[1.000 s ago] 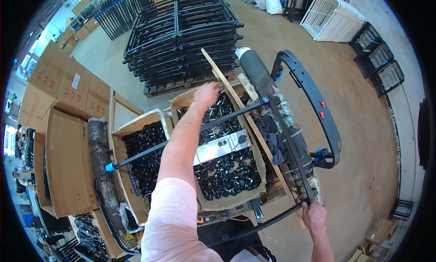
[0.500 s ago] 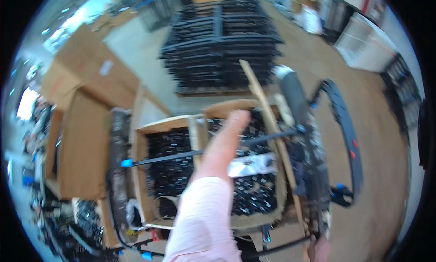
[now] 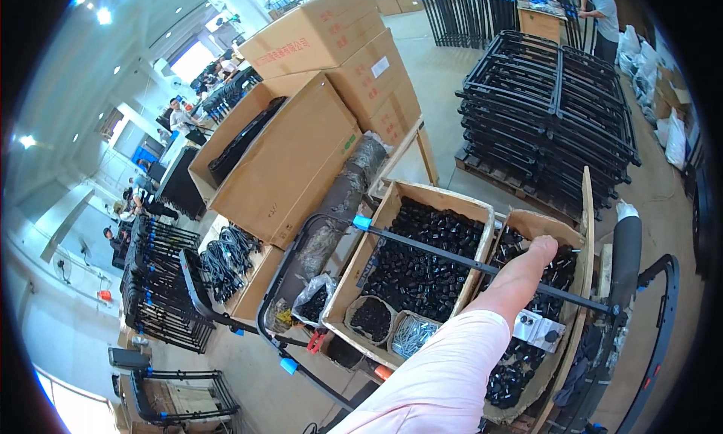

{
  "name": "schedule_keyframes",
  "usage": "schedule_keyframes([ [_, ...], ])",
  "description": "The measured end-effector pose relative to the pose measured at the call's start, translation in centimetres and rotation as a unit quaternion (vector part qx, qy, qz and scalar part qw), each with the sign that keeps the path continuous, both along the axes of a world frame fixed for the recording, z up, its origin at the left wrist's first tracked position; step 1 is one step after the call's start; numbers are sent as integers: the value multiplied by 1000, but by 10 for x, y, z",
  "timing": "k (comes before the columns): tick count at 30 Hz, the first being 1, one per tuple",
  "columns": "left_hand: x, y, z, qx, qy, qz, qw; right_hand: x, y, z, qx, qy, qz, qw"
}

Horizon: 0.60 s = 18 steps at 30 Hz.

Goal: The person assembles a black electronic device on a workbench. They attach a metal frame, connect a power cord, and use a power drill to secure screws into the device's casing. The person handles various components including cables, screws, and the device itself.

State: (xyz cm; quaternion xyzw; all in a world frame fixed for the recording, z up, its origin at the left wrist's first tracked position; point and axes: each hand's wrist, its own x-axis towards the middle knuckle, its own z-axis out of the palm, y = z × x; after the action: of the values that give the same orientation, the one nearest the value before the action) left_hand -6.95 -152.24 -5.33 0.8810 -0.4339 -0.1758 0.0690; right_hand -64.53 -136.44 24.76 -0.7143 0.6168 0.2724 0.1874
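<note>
My left hand reaches over the far end of a cardboard box holding small black plastic parts. Its fingers are curled down and mostly hidden, so whatever they hold cannot be made out. A black metal tube frame with a blue end piece crosses above this box and the neighbouring one, passing under my forearm. On the parts in the right box lies a clear packet with dark round pieces. My right hand is out of view.
The left wooden box holds black caps and a tray of silver screws. A wooden board stands at the right box's side. Large cartons, stacked black frames and a padded roller surround the boxes. Other people work farther off.
The view has swung left, so the boxes now sit farther right and tilted. My left hand stays over the right box's far end. A hand at the lower right has left view.
</note>
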Motion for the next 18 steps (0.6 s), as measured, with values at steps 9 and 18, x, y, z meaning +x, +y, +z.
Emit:
schedule_keyframes([
  [9, -5, -4, 2, -11, 18, -28, 999, 11, -4, 5, 7, 8, 8, 1000],
  [18, 5, 6, -14, -47, 27, -12, 998, 9, -14, 8, 19, 7, 38, 999],
])
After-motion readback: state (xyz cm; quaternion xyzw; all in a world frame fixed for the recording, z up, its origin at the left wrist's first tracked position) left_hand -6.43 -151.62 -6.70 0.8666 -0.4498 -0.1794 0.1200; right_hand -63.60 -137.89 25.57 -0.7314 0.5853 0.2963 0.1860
